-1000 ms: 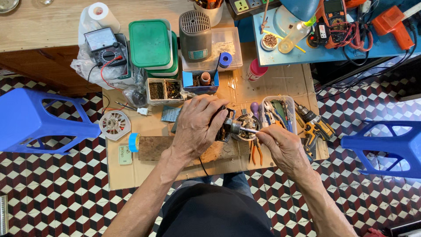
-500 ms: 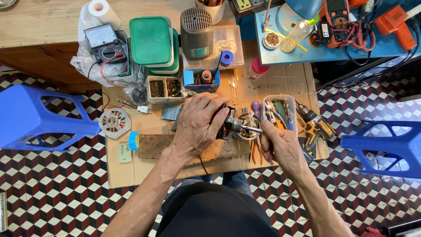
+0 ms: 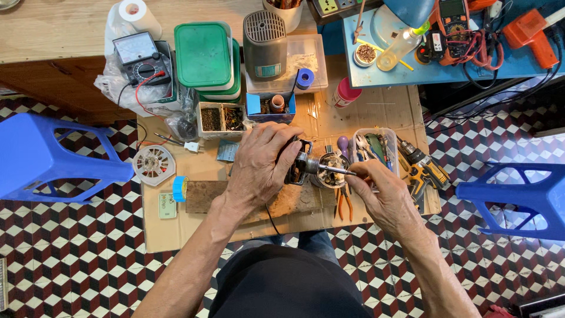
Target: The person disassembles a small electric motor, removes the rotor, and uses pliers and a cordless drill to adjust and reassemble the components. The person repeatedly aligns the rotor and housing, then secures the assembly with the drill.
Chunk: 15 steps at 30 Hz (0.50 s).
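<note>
While the left hand [image 3: 262, 168] wraps over a small motor [image 3: 297, 162] and presses it down on the cardboard sheet [image 3: 376, 109] of the low worktop, the right hand [image 3: 382, 191] holds the thin metal shaft [image 3: 332, 169] that comes out of this motor. The left grip is closed around the dark body of the motor, fingers curled over its top, so most of the body is hidden. The right grip is pinched together on the far end of the shaft, thumb against fingertips; whether a small tool is also between them I cannot tell.

The shaft lies almost level, and its long axis runs from left to right, from the motor toward the right hand, with a slight tilt downward at the right end. So the motor sits directly to the left of the right grip, on the same line, and the two hands face each other along this axis. The left hand is nearer to the motor body, the right one nearer to the free end.

Just under the shaft lie orange-handled pliers [image 3: 344, 203], and a clear plastic tray [image 3: 385, 134] with small tools stands just behind the right hand. A wooden block [image 3: 200, 197] lies beside the left wrist.
</note>
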Available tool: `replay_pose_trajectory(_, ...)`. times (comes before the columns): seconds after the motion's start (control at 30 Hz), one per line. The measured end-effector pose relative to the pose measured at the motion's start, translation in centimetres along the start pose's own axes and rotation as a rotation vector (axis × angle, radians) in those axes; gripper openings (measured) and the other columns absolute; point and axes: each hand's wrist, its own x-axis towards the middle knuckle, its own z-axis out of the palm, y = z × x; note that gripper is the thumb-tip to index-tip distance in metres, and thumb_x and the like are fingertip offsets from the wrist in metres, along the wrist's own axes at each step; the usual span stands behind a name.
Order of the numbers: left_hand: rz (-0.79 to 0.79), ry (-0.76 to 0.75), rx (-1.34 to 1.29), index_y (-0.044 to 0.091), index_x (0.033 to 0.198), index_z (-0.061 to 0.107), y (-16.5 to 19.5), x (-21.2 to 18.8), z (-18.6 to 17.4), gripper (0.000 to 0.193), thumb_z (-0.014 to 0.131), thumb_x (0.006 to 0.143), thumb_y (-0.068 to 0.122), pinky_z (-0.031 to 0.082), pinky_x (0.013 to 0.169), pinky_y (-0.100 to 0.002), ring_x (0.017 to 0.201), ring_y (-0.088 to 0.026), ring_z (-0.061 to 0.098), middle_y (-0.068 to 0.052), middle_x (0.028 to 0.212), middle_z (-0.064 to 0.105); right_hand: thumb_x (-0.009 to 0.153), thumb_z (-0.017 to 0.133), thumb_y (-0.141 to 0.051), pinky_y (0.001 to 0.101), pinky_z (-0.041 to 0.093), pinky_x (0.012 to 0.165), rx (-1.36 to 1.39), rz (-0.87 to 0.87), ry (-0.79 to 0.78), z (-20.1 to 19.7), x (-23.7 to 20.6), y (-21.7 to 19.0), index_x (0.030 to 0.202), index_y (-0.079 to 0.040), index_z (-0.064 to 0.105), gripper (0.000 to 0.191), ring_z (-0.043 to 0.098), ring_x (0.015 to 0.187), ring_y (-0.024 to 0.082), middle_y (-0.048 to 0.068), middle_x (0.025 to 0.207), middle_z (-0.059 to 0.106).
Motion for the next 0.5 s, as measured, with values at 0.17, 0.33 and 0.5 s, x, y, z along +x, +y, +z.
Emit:
replay_pose_trajectory(0.17,-0.01,-0.014,-0.018,0.007,0.122,0.066,-0.35,0.03,-0.48,0.028,0.054,0.107,0.026,0.043,0.102,-0.043,0.116,-0.029,0.059,-0.008,0.115,0.067,0.1,0.062,-0.017,0.0355,0.051,0.072,-0.116,-0.323,0.059,0.0,0.68,0.08,0.103,-0.003,0.064,0.014,0.063,0.083,0.023,0.008,0.089,0.064)
replay_pose_trajectory(0.33,-0.002,-0.011,-0.02,0.007,0.122,0.066,-0.37,0.03,-0.41,0.027,0.055,0.107,0.026,0.043,0.102,-0.043,0.116,-0.028,0.059,-0.007,0.114,0.066,0.103,0.058,-0.02,0.0342,0.051,0.07,-0.06,-0.196,-0.003,0.13,0.78,0.42,0.099,-0.004,0.066,0.019,0.061,0.076,0.021,0.007,0.082,0.061)
replay_pose_trajectory(0.5,-0.011,-0.01,-0.027,0.007,0.122,0.066,-0.67,0.04,-0.66,0.027,0.055,0.107,0.026,0.044,0.1,-0.043,0.116,-0.028,0.059,-0.007,0.115,0.067,0.102,0.049,-0.033,0.0307,0.05,0.06,0.354,0.36,-0.167,0.82,0.85,0.12,0.082,-0.006,0.067,0.038,0.058,0.062,0.016,0.005,0.067,0.065)
